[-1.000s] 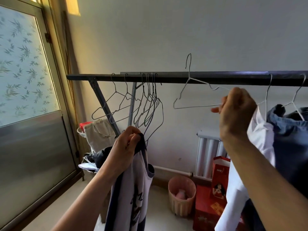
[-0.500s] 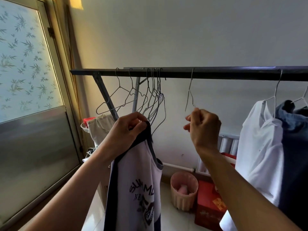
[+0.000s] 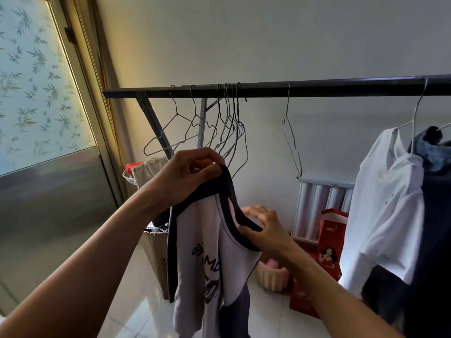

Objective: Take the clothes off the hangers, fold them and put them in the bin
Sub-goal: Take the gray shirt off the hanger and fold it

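Pinching the sleeveless jersey [image 3: 195, 240] by its dark shoulder strap with curled left hand [image 3: 185, 176]; nipping the neckline trim just below with half-open right hand [image 3: 266, 228]; hangs limp, light, soft; likely best held at both shoulders.

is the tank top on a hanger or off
Off: the tank top hangs from the left hand, the right hand pinches its trim, no hanger inside.

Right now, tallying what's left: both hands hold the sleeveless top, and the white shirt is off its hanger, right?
No: the head view shows the white shirt still on its wire hanger on the rail. The left hand and right hand do hold the sleeveless top.
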`<move>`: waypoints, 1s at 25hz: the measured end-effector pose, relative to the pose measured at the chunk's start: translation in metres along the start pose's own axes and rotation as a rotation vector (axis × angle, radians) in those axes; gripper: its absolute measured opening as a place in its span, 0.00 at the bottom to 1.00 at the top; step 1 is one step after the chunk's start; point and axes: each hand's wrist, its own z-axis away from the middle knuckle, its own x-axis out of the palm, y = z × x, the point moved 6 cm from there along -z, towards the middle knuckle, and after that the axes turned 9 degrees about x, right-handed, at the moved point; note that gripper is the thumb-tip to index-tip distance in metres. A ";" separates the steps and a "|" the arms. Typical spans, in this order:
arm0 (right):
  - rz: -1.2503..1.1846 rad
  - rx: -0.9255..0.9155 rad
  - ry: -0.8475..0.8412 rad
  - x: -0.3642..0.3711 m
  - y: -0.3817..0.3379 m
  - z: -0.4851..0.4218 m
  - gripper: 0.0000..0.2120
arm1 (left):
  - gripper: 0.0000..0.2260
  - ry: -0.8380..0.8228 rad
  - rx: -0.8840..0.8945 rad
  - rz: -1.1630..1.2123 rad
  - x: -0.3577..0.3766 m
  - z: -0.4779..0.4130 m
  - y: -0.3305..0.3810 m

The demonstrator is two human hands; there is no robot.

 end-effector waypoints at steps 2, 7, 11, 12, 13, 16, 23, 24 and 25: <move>-0.012 0.034 -0.044 -0.002 0.008 -0.004 0.08 | 0.09 0.012 -0.027 -0.006 -0.009 0.006 -0.001; -0.339 0.099 0.012 -0.043 0.008 -0.007 0.07 | 0.09 -0.009 -0.173 -0.103 -0.043 0.037 -0.017; -0.370 0.074 -0.040 -0.060 -0.012 -0.008 0.11 | 0.11 -0.144 -0.384 -0.121 -0.052 0.064 -0.040; -0.354 0.047 -0.063 -0.061 -0.017 -0.007 0.16 | 0.09 -0.143 -0.418 -0.120 -0.053 0.069 -0.043; -0.324 0.022 -0.085 -0.062 -0.023 -0.004 0.18 | 0.07 -0.105 -0.440 -0.122 -0.056 0.073 -0.046; -0.200 -0.028 -0.209 -0.069 -0.040 0.007 0.19 | 0.09 0.085 -0.440 -0.111 -0.061 0.080 -0.047; -0.112 -0.090 -0.210 -0.095 -0.044 0.019 0.06 | 0.14 0.206 -0.373 0.016 -0.049 0.085 -0.043; -0.166 -0.090 -0.189 -0.096 -0.042 0.020 0.08 | 0.13 0.206 -0.366 -0.011 -0.049 0.084 -0.042; -0.226 -0.092 -0.183 -0.097 -0.043 0.023 0.09 | 0.12 0.211 -0.360 -0.050 -0.049 0.083 -0.042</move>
